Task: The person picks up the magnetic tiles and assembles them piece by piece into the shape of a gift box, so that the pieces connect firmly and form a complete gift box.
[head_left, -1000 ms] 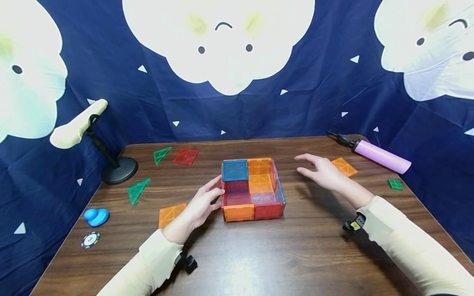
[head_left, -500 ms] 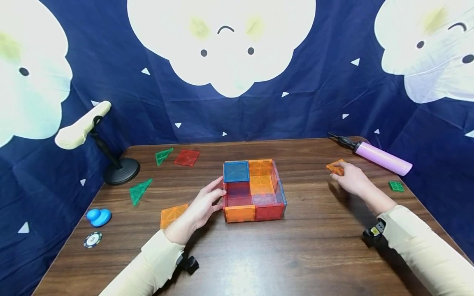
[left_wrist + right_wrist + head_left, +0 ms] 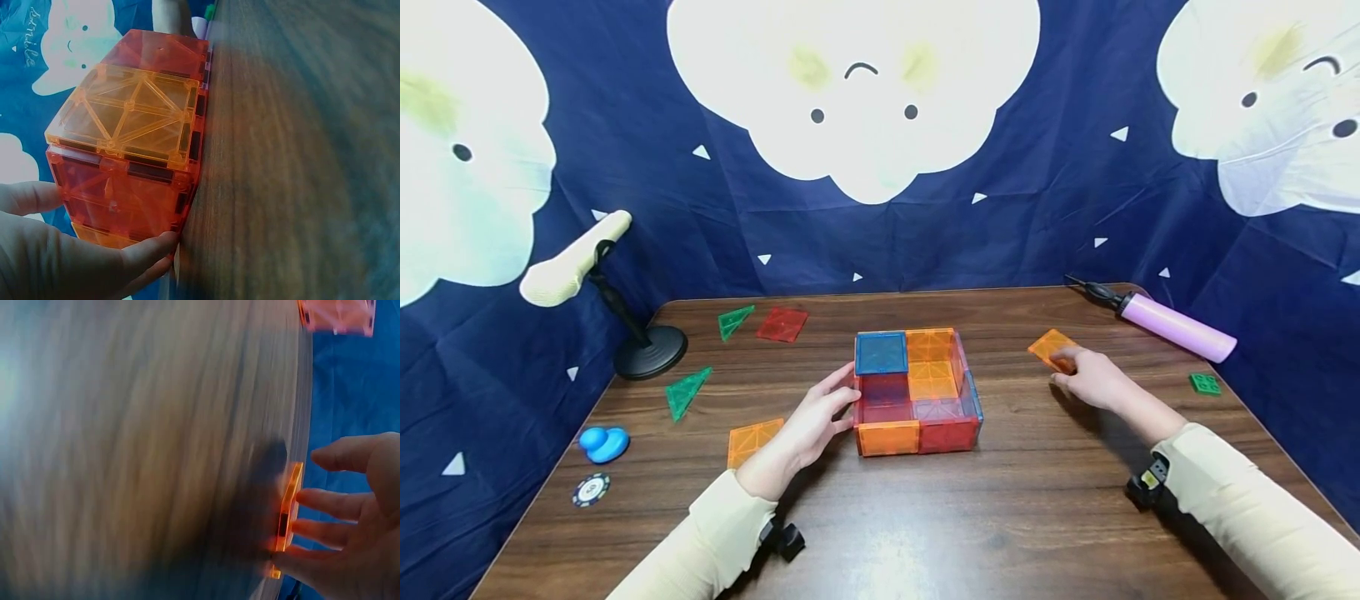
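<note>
A low square box of see-through magnetic tiles point(image 3: 951, 435) in red, orange, purple and blue stands mid-table. One blue tile point(image 3: 881, 353) covers its back left corner; elsewhere the top is uncovered. My left hand point(image 3: 808, 425) rests against the box's left wall, and the left wrist view shows the digits spread along the red side point(image 3: 112, 194). Off to the right, my right hand point(image 3: 1099, 380) touches an orange square tile point(image 3: 1047, 343). In the right wrist view its fingers lie on the tile point(image 3: 290, 503), close to the tabletop, with the thumb apart from it.
Another orange tile point(image 3: 748, 440) lies by the left forearm. Further left are green triangles point(image 3: 687, 392) point(image 3: 734, 320), a red tile point(image 3: 782, 325), a blue duck point(image 3: 605, 443) and a poker chip point(image 3: 591, 490). A black stand point(image 3: 650, 350), purple pump point(image 3: 1180, 325) and green brick point(image 3: 1205, 384) sit near the edges.
My right hand has reached right to the orange tile, then brought it left toward the box. My left hand stays at the box's left wall.
</note>
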`<action>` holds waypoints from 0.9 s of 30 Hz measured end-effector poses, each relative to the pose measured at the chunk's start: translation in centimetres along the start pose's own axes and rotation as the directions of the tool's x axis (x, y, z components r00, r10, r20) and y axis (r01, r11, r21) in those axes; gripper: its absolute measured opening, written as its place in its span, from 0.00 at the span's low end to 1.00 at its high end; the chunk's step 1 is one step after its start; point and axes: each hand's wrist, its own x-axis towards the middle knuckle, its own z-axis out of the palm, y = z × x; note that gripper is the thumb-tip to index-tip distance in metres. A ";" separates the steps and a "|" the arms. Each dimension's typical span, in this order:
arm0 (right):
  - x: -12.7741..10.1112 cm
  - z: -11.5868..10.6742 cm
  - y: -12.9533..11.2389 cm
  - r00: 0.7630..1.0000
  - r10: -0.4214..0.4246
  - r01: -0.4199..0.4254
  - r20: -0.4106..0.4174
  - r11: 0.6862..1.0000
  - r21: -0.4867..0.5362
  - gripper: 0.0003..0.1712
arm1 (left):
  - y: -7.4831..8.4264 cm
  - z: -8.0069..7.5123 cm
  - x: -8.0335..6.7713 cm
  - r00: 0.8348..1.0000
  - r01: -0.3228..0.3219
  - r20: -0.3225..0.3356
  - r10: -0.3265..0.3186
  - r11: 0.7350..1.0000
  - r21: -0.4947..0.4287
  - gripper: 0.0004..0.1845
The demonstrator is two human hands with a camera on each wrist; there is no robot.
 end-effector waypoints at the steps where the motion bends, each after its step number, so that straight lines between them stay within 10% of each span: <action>1: 0.0 0.2 -0.4 1.000 -0.025 0.025 0.007 1.000 0.004 0.25 | 0.0 0.0 0.0 1.000 0.000 -0.001 0.000 1.000 0.000 0.34; 17: 1.4 1.4 -3.7 0.959 -0.283 0.283 -0.005 0.959 -0.015 0.19 | 0.1 -0.4 -0.1 1.000 -0.011 -0.015 0.012 1.000 0.013 0.34; 27: 2.8 1.7 -2.0 0.966 -0.248 0.250 0.076 0.968 -0.022 0.28 | -0.1 -0.1 0.1 1.000 -0.016 -0.018 0.016 1.000 0.009 0.34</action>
